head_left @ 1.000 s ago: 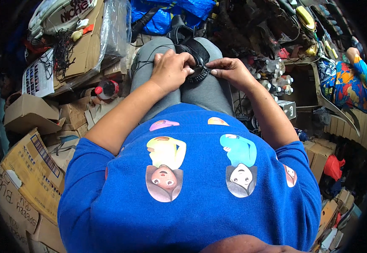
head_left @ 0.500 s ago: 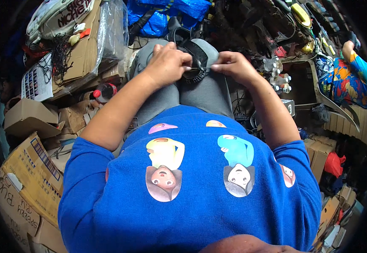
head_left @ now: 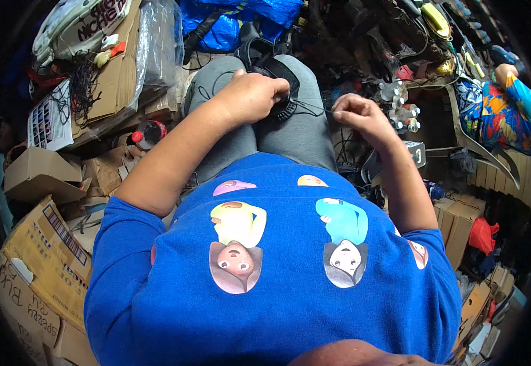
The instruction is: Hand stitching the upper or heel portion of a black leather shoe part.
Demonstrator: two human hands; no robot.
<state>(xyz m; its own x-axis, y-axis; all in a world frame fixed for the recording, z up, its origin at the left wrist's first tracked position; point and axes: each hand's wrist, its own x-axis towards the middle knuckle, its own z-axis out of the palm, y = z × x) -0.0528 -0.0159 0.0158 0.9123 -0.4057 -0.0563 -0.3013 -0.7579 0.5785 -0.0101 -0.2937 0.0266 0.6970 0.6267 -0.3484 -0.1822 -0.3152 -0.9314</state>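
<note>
A black sandal [head_left: 281,70] with a ridged edge is held between my knees [head_left: 226,70]. My left hand [head_left: 256,96] is closed at its left side, with thumb and fingers pinched near the rim; what lies in the pinch is hidden. To the right, apart from the sandal, my right hand [head_left: 361,116] is closed on a thin black thread [head_left: 314,108]. The thread stretches across my right knee between the sandal and that hand. Another loop of dark thread lies over my left knee.
Flattened cardboard [head_left: 116,79] under clear plastic, a bottle with a red cap [head_left: 149,134] and an open carton [head_left: 46,174] are at left. Several small clear bottles [head_left: 403,113] stand right of my right hand. A person in a colourful garment [head_left: 509,116] is at far right.
My right hand has drawn away to the right and slightly down, and thread now spans the gap. My left hand has shifted a little right, over the sandal's rim.
</note>
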